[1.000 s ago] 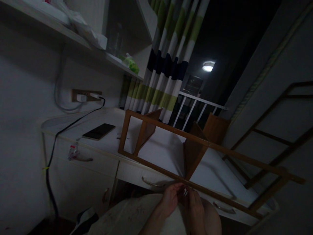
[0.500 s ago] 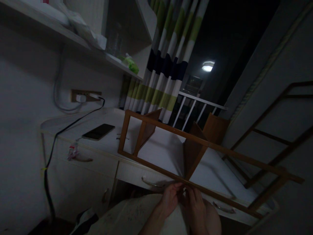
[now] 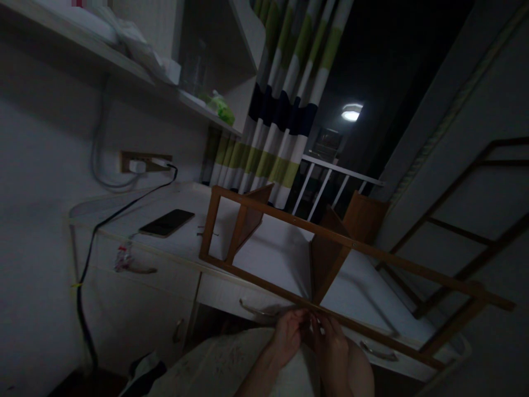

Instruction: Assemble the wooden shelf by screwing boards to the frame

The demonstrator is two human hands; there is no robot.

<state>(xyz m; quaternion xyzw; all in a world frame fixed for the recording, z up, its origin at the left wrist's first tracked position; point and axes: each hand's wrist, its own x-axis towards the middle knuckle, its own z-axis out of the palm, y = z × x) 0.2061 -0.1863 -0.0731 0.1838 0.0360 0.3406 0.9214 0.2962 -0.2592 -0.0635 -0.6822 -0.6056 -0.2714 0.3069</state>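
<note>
A brown wooden rack frame (image 3: 264, 285) lies on its side across the white desk, its lower rail at the desk's front edge. Two boards stand between its rails: a middle shelf board (image 3: 326, 256) and a left one (image 3: 253, 218). My left hand (image 3: 288, 335) is closed, its fingertips pinched just under the lower rail by the middle board's joint. Right beside it, my right hand (image 3: 332, 343) is closed too, fingers bent towards the same spot. Whatever sits between the fingertips is too small and dark to make out.
A phone (image 3: 167, 222) and a few small thin pieces (image 3: 207, 231), perhaps screws, lie on the desk (image 3: 275, 248). A second wooden frame (image 3: 458, 230) leans at the right. A black cable (image 3: 124, 208) runs from the wall socket (image 3: 145, 162) down the desk's left side.
My right hand's fingers have shifted slightly at the lower rail, turning a little. My left hand and the rack frame stay in nearly the same place.
</note>
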